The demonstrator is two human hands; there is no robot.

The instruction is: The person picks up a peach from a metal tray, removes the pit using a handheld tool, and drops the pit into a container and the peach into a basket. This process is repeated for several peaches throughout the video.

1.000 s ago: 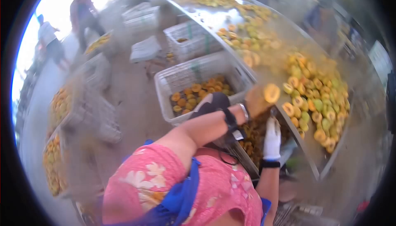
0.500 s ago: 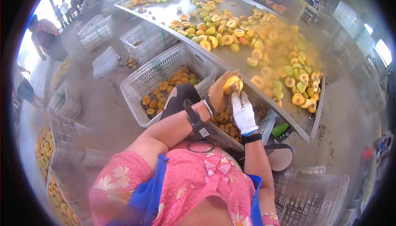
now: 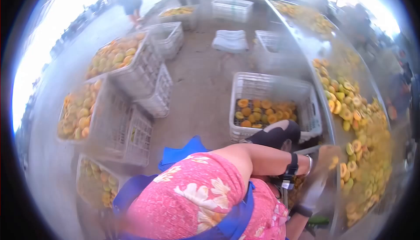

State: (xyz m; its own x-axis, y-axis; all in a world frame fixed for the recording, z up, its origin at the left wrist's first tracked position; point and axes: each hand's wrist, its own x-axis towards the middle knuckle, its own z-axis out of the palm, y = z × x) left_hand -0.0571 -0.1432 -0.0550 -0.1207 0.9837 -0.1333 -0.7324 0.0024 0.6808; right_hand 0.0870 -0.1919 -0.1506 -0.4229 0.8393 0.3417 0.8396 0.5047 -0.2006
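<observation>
Blurring at lower right, the left hand (image 3: pixel 326 156) is clamped on 1 fruit (image 3: pixel 335 160); the gloved right hand (image 3: pixel 314 192) (grip unclear) is beneath, beside the desk (image 3: pixel 329 121).

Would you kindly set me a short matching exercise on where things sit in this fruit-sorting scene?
Things:
1. white crate of halved fruit
2. left hand
3. folded white cloth
4. stacked crates of whole fruit

Places:
A. far off on the floor, between crates
B. at the metal table's edge, blurred
C. on the picture's left
D. just beyond the person's knee

Pairs: 1-D, 2-B, 3-A, 4-C
</observation>
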